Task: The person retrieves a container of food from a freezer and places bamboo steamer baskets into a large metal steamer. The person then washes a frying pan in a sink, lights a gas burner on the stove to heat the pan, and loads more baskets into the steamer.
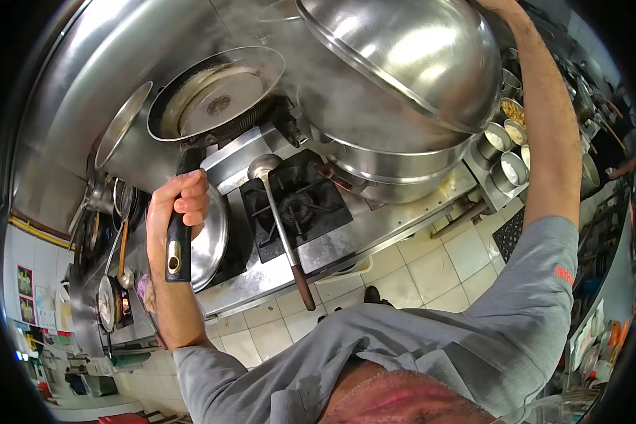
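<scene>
My left hand is wrapped round the black handle of a frying pan, which is raised above the stove at the upper left. The pan looks wet inside. At the top right my right arm reaches up to the far side of a big domed steel lid; part of my right hand shows at the frame's top edge, its fingers hidden. The lid is tilted over a wide steel pot, and steam rises from it. A ladle lies across the black burner grate between the pan and my body.
A tall pot stands left of the pan, with a round steel lid near my left wrist. Small metal containers of food line the right side. Farther left, another pan sits near a flame. The tiled floor shows below the stove.
</scene>
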### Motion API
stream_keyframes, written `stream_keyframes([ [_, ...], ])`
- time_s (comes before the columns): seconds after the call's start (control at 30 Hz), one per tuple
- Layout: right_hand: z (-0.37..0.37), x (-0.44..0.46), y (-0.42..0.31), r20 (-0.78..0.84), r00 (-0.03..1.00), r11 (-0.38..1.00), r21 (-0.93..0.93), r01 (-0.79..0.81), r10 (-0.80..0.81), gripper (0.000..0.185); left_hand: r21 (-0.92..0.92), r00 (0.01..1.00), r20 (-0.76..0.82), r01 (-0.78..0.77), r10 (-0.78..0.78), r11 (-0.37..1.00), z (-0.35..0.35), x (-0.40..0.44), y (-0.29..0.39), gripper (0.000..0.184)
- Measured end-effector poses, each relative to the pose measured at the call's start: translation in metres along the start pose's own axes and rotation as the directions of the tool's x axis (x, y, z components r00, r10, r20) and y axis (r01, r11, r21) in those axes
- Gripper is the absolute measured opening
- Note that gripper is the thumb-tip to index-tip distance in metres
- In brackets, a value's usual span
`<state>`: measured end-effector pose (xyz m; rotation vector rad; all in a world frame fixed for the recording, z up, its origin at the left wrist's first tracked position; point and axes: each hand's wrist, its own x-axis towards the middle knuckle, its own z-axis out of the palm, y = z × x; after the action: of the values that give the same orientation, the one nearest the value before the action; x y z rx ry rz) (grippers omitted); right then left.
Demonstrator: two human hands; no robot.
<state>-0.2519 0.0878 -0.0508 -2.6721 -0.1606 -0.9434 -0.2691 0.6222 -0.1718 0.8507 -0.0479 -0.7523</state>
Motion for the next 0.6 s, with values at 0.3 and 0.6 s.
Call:
stream_keyframes([
  [0.3,-0.011,-0.008,0.012,-0.067,0.997,0.997,0.056,-0.045,0.049,0.025,0.092,1.0,0.015,0.016,-0.017,0.996,0.02,0.011,-0.009,0.017],
  [0.6,-0.011,-0.009,0.01,-0.083,0.995,0.997,0.054,-0.048,0.053,0.026,0.281,0.997,-0.071,0.029,-0.009,0.959,0.063,0.018,-0.024,0.02],
])
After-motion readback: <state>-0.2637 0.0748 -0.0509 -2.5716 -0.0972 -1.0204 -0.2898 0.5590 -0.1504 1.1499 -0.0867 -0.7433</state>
